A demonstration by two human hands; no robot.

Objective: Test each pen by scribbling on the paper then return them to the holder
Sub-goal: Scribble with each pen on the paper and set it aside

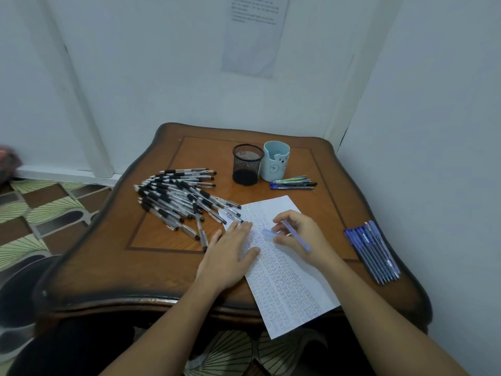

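1. Head view, step in hand: the person seems to be testing one blue pen (296, 235) over the paper (292, 289), which is already filled with rows of small scribbles.
2. Right hand (311, 232): above the paper's upper part, fingers curled round the blue pen. A pale blue blur (269, 232) at the fingertips may be its cap; I cannot tell.
3. Left hand (230, 256): laid flat on the paper's left edge, fingers straight and spread, pinning the sheet to the worktop (151, 267).
4. Next move, as I judge it: bring the tip down onto a blank patch near the paper's top, scribble, then carry the pen to a holder.
5. Beyond the paper's top stand a black mesh holder (246, 166) and a pale blue cup (276, 164), touching.
6. Left of the paper lies a heap of black pens (179, 199); right of it, a row of blue pens (372, 251).
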